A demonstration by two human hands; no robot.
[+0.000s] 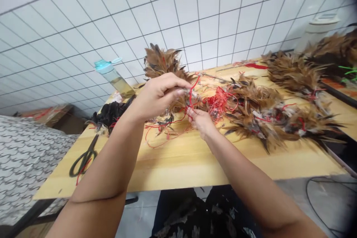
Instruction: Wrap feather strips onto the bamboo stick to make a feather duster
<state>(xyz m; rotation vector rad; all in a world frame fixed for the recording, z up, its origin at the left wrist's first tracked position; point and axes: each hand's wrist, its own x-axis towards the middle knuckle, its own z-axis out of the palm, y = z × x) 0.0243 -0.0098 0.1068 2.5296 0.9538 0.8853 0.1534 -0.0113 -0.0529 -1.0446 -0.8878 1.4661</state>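
My left hand (160, 95) is closed in a pinch on a red string (191, 98), just over the quill end of a bundle of brown feathers (163, 61). The bundle stands behind that hand and is partly hidden by it. Close by on the right, my right hand (202, 122) has its thumb and fingers pressed on the bundle's bound quill ends, where the red string comes through. A loose length of the string curls on the table below. Beside my right hand lies a tangled heap of red string (219, 100).
More brown feather bundles (279, 115) cover the right of the wooden table (178, 167). Black feathers (111, 113), dark-handled scissors (85, 160) and a bottle with a blue cap (115, 78) are at the left. A pale container (318, 31) stands by the tiled wall.
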